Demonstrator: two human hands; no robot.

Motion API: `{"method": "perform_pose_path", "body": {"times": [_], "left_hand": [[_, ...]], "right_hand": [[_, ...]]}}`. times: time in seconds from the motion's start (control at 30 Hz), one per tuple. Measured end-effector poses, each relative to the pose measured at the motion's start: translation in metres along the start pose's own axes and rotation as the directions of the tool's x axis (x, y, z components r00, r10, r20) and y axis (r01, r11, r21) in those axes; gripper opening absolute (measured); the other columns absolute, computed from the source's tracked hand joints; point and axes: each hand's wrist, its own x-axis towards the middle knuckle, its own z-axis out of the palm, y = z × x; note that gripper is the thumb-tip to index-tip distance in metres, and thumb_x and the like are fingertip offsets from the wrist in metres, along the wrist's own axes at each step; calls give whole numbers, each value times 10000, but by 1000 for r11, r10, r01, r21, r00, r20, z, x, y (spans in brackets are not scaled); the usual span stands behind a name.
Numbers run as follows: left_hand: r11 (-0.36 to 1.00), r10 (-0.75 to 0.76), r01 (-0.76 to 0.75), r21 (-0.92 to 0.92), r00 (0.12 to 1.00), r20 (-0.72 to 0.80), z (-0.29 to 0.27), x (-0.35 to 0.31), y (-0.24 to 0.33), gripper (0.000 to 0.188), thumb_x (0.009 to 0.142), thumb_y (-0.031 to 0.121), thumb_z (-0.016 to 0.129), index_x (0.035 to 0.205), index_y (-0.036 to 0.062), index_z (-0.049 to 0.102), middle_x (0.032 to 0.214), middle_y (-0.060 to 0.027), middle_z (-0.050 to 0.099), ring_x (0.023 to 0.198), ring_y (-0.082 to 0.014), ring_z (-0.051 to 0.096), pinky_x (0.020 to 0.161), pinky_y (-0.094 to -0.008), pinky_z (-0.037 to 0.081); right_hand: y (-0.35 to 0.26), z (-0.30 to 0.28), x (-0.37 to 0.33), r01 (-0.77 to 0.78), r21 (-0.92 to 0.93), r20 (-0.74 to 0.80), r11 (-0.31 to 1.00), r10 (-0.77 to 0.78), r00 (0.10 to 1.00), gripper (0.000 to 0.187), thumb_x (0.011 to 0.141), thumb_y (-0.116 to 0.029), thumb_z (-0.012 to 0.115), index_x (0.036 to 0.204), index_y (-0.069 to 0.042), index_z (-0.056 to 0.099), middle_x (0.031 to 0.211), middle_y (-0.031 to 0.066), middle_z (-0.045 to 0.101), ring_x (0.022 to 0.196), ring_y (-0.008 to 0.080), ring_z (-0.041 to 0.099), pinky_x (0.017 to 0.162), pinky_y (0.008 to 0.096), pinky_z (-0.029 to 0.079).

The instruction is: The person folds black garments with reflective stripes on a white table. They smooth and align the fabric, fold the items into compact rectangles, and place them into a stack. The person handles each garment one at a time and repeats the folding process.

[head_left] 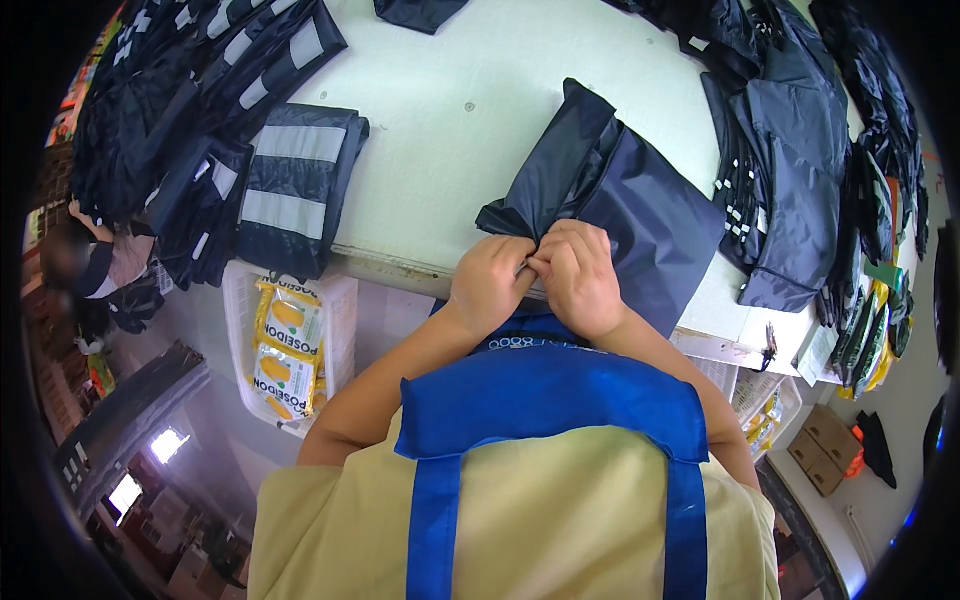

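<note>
A dark navy garment [650, 220] of smooth, slightly shiny fabric lies folded over the front edge of the white table [430, 150]. Its gathered upper part stands up in creases. At its near edge, my left hand [490, 288] and my right hand [578, 278] meet, fingertips pressed together on the fabric. Both hands are closed in a pinch. Whatever small detail sits between the fingertips is hidden by the fingers. Left of them, apart from my hands, rests a folded dark garment with two grey strips [292, 185].
Dark garments with grey strips [270, 75] heap up at the far left; more folded dark garments [800, 180] stack on the right. Below the table's left edge stands a white crate [340, 340] holding yellow packets [290, 345]. Another person [125, 255] is at far left.
</note>
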Motion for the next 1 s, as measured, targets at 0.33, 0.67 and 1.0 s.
{"method": "perform_pose_path", "body": {"times": [0.33,0.67,1.0], "left_hand": [[987,-145,88,137,862,487,3,-34,-22,175,809,207,673,766,55,596,695,-129,612,690,-344,615,632,-444,494],[924,128,-205,324,961,244,37,77,3,739,888,443,555,1427,-5,321,1470,-213,329,1376,-372,281,1119,-501,219],[892,-18,-188,410,894,448,71,60,-14,808,920,535,444,1489,22,188,1548,-210,156,1439,-376,114,1152,-510,64]], "right_hand": [[94,-19,69,-345,-354,-166,869,305,938,142,859,-190,619,858,-60,560,881,96,590,955,302,537,820,427,396],[74,-55,-13,-527,-673,-55,520,675,736,581,890,-487,549,1394,-214,455,1483,130,344,1384,462,206,1047,703,116],[72,-47,-63,-653,-638,-87,409,804,588,623,865,-503,567,1421,-270,410,1519,110,284,1394,448,184,1044,703,135]]}}
